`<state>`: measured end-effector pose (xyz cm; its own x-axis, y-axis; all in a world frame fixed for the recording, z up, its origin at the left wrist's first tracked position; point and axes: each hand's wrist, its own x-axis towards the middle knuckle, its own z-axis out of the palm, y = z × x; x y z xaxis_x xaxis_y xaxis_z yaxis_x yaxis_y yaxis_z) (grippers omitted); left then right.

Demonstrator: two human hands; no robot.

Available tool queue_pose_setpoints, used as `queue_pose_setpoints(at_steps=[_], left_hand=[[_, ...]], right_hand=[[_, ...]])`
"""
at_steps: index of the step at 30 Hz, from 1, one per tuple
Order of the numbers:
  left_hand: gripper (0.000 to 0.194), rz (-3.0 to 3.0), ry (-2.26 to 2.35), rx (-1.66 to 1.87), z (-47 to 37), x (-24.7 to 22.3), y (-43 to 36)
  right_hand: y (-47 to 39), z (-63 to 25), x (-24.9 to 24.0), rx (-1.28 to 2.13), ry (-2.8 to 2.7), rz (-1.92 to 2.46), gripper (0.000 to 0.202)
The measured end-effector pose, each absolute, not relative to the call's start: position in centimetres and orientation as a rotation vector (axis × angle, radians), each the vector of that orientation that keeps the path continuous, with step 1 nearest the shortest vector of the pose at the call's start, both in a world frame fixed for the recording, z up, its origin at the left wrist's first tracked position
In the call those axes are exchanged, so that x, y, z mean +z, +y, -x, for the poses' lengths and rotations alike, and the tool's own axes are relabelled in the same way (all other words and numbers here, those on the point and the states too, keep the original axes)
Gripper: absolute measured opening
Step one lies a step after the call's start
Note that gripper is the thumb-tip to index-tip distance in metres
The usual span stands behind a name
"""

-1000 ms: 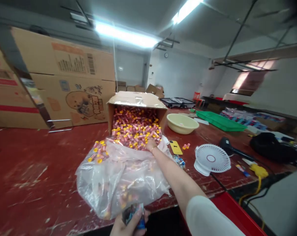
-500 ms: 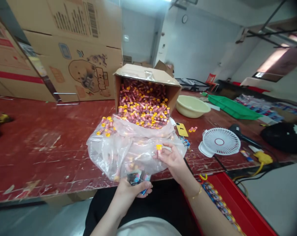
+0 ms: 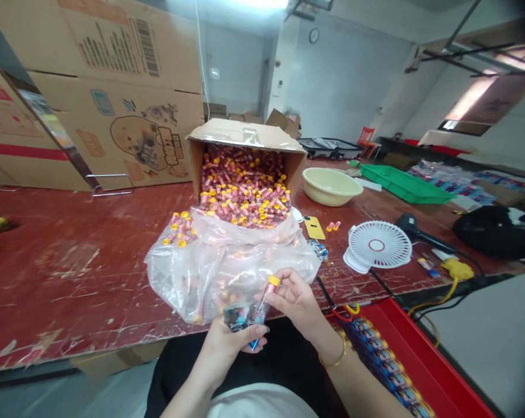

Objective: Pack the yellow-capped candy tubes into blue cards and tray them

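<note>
My left hand [image 3: 232,342] is closed on small dark blue printed packets [image 3: 236,318] above the table's front edge. Between the fingertips of my right hand [image 3: 292,299] is a small pink tube with a yellow cap [image 3: 271,284], tilted and close against the packets. Just behind both hands lies a translucent plastic bag [image 3: 179,284], spilling from a cardboard box [image 3: 249,133] on its side. Many pink tubes with yellow caps [image 3: 245,200] fill the box, and several more lie on the bag's left part.
Right of the box are a cream basin [image 3: 332,188], a yellow phone [image 3: 314,227], a white fan [image 3: 377,247] and a green tray [image 3: 405,184]. A red tray [image 3: 423,348] holds rows of packets at lower right. Large cartons [image 3: 136,128] stand at back left.
My right hand has moved down and left, bringing the tube to the packets in my left hand. The camera view has shifted slightly to the right.
</note>
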<state>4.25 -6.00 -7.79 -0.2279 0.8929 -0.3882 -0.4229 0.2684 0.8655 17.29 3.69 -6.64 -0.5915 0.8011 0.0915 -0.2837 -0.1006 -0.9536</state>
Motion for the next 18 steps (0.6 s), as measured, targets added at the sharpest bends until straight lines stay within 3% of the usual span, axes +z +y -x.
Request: queue_pose_setpoints(at_steps=[4,7,16,18], left_hand=[[0.032,-0.525,1.281,1.314,-4.4,-7.8,-6.0],[0.032,-0.545,1.277,1.300,-4.4,-8.1,-5.9],[0.037,-0.447,1.184,1.287,-4.7,-7.7,-6.2],[0.034,-0.347,1.117,1.308,-4.9,-7.4,-6.0]], right_hand=[[3.6,-18.1,-6.6,1.532,-1.508,0.603,0.029],[3.5,-18.6,-6.3,1.562,-1.696,0.563,0.024],[2.9,-17.5,-8.1,1.881,-1.568,0.583,0.029],[1.6,-17.4,-8.4,1.883,-1.683,0.525,0.048]])
